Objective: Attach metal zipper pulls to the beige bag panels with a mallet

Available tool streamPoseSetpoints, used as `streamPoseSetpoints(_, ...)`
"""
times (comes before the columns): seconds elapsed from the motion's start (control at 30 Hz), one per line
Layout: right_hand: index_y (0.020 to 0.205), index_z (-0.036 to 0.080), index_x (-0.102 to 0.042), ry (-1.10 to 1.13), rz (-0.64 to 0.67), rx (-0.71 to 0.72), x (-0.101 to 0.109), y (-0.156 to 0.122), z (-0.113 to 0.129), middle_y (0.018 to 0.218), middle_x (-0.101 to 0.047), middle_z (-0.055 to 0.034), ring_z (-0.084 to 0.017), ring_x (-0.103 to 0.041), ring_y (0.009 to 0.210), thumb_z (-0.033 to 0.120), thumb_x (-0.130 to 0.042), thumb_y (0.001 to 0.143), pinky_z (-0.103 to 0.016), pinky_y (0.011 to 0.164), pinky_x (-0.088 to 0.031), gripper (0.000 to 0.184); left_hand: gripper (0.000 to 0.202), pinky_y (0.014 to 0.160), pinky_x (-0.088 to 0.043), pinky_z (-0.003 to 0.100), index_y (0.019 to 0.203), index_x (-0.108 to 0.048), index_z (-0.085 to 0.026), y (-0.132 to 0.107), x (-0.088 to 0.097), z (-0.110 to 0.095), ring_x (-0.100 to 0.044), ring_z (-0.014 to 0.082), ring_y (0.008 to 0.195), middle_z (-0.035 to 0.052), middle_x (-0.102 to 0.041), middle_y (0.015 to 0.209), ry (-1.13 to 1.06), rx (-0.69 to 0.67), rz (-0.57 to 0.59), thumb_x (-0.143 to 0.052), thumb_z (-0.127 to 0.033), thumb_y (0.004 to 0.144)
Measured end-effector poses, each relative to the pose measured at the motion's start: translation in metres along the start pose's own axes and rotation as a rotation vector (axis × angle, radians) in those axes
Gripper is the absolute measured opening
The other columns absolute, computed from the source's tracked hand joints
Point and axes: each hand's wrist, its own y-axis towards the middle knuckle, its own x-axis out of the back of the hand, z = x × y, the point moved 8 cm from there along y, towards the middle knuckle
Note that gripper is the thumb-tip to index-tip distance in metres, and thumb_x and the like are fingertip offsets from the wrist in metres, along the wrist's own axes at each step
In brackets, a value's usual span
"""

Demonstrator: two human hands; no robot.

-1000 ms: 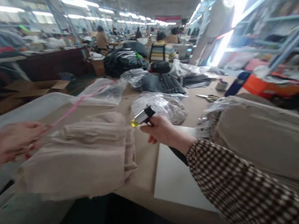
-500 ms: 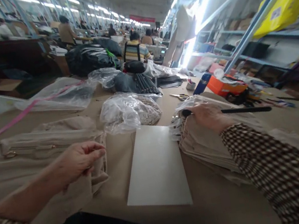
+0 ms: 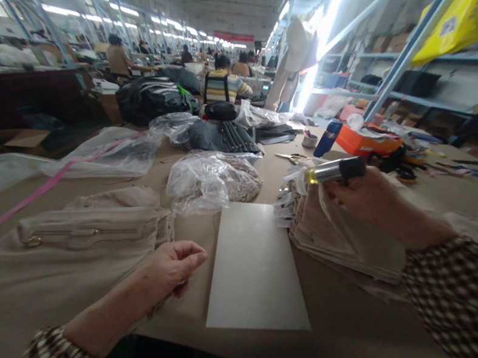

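Observation:
My right hand (image 3: 374, 199) is closed round a silver and black tool with a yellow tip (image 3: 334, 171), held level above a stack of beige fabric pieces (image 3: 342, 241); a beige piece hangs from the same hand. My left hand (image 3: 173, 266) is loosely curled, fingertips together, hovering at the edge of a pile of bagged beige garments (image 3: 63, 259); nothing shows in it. A white board (image 3: 252, 269) lies flat on the table between my hands.
A clear bag of small beige items (image 3: 214, 180) lies behind the board. Dark garments (image 3: 231, 134), scissors (image 3: 293, 157), an orange box (image 3: 364, 141) and clutter sit farther back. Clear bags with a pink strip (image 3: 92, 158) lie left. People work at far tables.
My right hand lifted from the beige stack, bringing the tool up level with a beige piece. My left hand let go of the pink-edged bag and drifted right toward the white board.

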Motion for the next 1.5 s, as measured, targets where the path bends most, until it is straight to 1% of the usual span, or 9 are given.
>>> streamPoseSetpoints(0.2, 0.074, 0.018, -0.055, 0.679, 0.484, 0.118, -0.129, -0.049, 0.112, 0.063, -0.055, 0.0012, -0.008, -0.046, 0.051, 0.031, -0.050, 0.084, -0.018, 0.045, -0.034, 0.017, 0.021, 0.030, -0.024, 0.014, 0.085, -0.054, -0.018, -0.001, -0.004, -0.021, -0.043, 0.0076, 0.036, -0.0066, -0.042, 0.050, -0.337, -0.027, -0.019, -0.062, -0.036, 0.078)
streamPoseSetpoints(0.3, 0.080, 0.016, -0.058, 0.842, 0.764, -0.009, -0.192, -0.062, 0.139, 0.065, -0.058, 0.0019, -0.008, -0.053, 0.050, 0.027, -0.057, 0.079, -0.016, 0.042, -0.036, 0.011, 0.015, 0.029, -0.026, 0.013, 0.086, -0.051, -0.018, 0.001, 0.001, -0.026, -0.046, 0.0080, 0.037, -0.0063, -0.043, 0.053, -0.440, -0.038, -0.070, -0.059, -0.029, 0.081)
streamPoseSetpoints(0.37, 0.090, 0.016, -0.059, 0.870, 0.874, -0.140, -0.212, -0.064, 0.139, 0.068, -0.061, 0.0009, -0.011, -0.059, 0.050, 0.024, -0.060, 0.076, -0.017, 0.042, -0.042, 0.016, 0.012, 0.029, -0.025, 0.012, 0.088, -0.050, -0.019, 0.004, -0.001, -0.024, -0.046, 0.0074, 0.037, -0.0063, -0.042, 0.055, -0.463, -0.027, -0.063, -0.057, -0.027, 0.084)
streamPoseSetpoints(0.57, 0.077, 0.017, -0.058, 0.925, 0.578, -0.174, -0.167, -0.039, 0.117, 0.051, -0.054, 0.0054, -0.003, -0.033, 0.030, 0.032, -0.063, 0.072, -0.017, 0.030, -0.023, 0.017, 0.007, 0.032, -0.027, 0.013, 0.094, -0.048, -0.021, 0.020, -0.035, -0.012, -0.047, 0.0056, 0.037, -0.0059, -0.045, 0.063, -0.525, 0.038, -0.030, -0.045, -0.022, 0.088)
streamPoseSetpoints(0.8, 0.064, 0.019, -0.058, 0.829, 0.492, -0.016, -0.148, -0.044, 0.113, 0.059, -0.061, 0.0003, -0.014, -0.057, 0.055, 0.031, -0.065, 0.068, -0.024, 0.051, -0.045, 0.014, 0.008, 0.032, -0.025, 0.015, 0.079, -0.049, -0.017, 0.022, -0.092, -0.027, -0.045, 0.0078, 0.037, -0.0042, -0.044, 0.053, -0.575, 0.075, 0.084, -0.050, -0.025, 0.078)
streamPoseSetpoints(1.03, 0.061, 0.017, -0.056, 0.802, 0.355, -0.072, -0.132, -0.028, 0.083, 0.051, -0.052, 0.0023, -0.008, -0.045, 0.044, 0.029, -0.060, 0.072, -0.020, 0.041, -0.033, 0.017, 0.029, 0.031, -0.026, 0.015, 0.087, -0.053, -0.018, 0.019, -0.103, -0.023, -0.049, 0.0072, 0.040, -0.0036, -0.051, 0.062, -0.525, 0.050, 0.231, -0.057, -0.046, 0.082)
streamPoseSetpoints(1.17, 0.059, 0.017, -0.053, 1.014, 0.398, -0.211, -0.132, -0.029, 0.075, 0.042, -0.038, 0.0080, -0.003, -0.027, 0.034, 0.031, -0.067, 0.065, -0.020, 0.033, -0.017, 0.021, 0.021, 0.030, -0.024, 0.014, 0.077, -0.048, -0.018, 0.021, -0.105, -0.029, -0.045, 0.0058, 0.036, -0.0046, -0.049, 0.058, -0.495, 0.029, 0.202, -0.060, -0.033, 0.083)
streamPoseSetpoints(1.33, 0.077, 0.014, -0.061, 1.241, 0.422, -0.310, -0.143, -0.037, 0.064, 0.058, -0.051, 0.0053, -0.003, -0.037, 0.040, 0.032, -0.077, 0.059, -0.019, 0.035, -0.025, 0.029, 0.014, 0.029, -0.020, 0.015, 0.074, -0.047, -0.018, 0.027, -0.113, -0.040, -0.044, 0.0064, 0.035, -0.0047, -0.048, 0.056, -0.513, -0.036, 0.127, -0.055, -0.023, 0.085)
streamPoseSetpoints(1.5, 0.071, 0.017, -0.052, 1.221, 0.435, -0.341, -0.157, -0.045, 0.049, 0.052, -0.045, 0.0074, -0.004, -0.039, 0.039, 0.039, -0.074, 0.064, -0.018, 0.035, -0.028, 0.032, 0.020, 0.031, -0.022, 0.016, 0.070, -0.048, -0.017, 0.035, -0.113, -0.038, -0.039, 0.0050, 0.034, -0.0053, -0.046, 0.050, -0.410, -0.081, 0.024, -0.055, -0.026, 0.086)
